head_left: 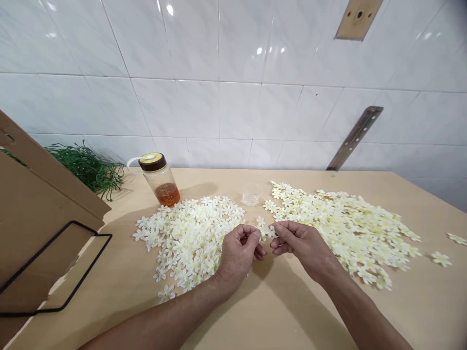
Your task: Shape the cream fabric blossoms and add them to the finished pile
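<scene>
My left hand (241, 245) pinches a small pale yellow-white artificial flower (262, 233) between thumb and forefinger. Close beside it, my right hand (297, 240) also has its fingers closed, on another white flower (272, 232). The two blossoms meet or nearly meet between my fingertips, above the table; whether they are joined I cannot tell. To the left lies a heap of loose white flowers (193, 238), partly behind my left hand. A wider spread of yellower flowers (350, 228) lies to the right, behind my right hand and forearm. A small clear plastic cup (251, 195) stands just beyond my hands.
A bottle (160, 180) with amber liquid and a dark lid stands behind the left heap. Green artificial stems (87, 167), a cardboard box (40, 218) and a black wire frame (87, 270) occupy the left side. A tiled wall (204, 107) with a metal bracket (355, 138) closes off the back.
</scene>
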A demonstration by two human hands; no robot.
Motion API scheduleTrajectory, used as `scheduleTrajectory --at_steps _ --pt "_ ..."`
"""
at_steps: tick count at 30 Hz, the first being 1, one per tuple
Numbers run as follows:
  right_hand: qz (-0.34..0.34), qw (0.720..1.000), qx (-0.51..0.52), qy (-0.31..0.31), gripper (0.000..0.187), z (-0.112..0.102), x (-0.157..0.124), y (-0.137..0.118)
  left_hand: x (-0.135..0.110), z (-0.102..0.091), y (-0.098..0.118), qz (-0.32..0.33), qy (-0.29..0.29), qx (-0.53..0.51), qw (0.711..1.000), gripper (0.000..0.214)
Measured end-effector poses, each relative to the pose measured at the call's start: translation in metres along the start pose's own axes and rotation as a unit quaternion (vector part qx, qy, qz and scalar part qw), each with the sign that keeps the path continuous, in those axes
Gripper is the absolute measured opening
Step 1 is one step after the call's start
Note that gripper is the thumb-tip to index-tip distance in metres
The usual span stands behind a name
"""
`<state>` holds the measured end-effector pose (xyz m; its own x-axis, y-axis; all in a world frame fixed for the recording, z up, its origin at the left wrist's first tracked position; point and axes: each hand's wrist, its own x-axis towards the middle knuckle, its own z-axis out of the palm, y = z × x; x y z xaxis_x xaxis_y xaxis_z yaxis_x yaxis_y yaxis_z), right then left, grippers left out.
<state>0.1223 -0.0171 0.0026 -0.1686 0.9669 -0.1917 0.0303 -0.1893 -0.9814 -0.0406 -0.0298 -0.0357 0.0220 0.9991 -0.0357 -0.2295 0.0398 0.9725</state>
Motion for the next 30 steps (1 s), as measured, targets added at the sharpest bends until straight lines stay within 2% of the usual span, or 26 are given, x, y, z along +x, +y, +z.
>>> scheduleTrajectory --at_steps 5,22,26,30 --pt "-0.001 0.999 0.036 -0.019 0.036 -0.0012 0.0006 -0.0006 0.0003 0.0003 0.0009 -0.009 -0.003 -0.011 1.000 0.024" --pt "-0.009 0.999 0.043 -0.021 0.038 -0.0011 -0.0016 -0.0072 -0.0002 0.0008 0.0025 -0.018 0.000 -0.019 1.000 0.026" --pt "-0.026 0.999 0.047 0.007 0.034 -0.0020 0.0000 -0.0047 0.0005 0.0008 0.0034 -0.015 -0.004 -0.011 1.000 0.026" --pt "-0.031 0.999 0.010 0.044 0.032 -0.0040 0.0031 -0.0016 0.0004 0.0012 0.0037 -0.016 -0.004 -0.003 1.000 0.026"
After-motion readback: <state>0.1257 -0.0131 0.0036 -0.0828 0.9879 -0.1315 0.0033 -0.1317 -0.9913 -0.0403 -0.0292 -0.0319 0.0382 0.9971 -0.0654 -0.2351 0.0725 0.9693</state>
